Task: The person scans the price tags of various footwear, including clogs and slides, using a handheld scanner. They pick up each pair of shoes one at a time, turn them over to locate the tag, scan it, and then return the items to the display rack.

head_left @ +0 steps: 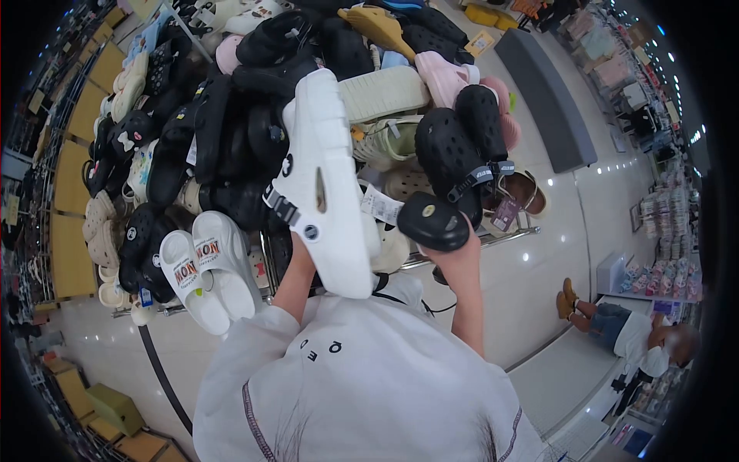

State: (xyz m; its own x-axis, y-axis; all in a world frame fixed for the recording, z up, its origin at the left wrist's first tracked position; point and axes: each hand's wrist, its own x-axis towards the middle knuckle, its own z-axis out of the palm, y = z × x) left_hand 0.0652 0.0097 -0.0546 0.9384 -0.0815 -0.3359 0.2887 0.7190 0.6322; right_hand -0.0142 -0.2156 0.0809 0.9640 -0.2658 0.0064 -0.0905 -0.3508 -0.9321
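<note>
My left hand holds up a large white clog with a black strap rivet; the shoe hides most of the fingers. My right hand grips a black clog from below, just right of the white one. A white paper tag hangs between the two shoes. Both are raised in front of a metal display rack piled with footwear. My white shirt fills the lower middle.
The rack carries several black clogs, pink slippers, a yellow shoe and white slides printed "MON". A grey bench stands behind it. Another person crouches at the lower right. Shelves line the left wall.
</note>
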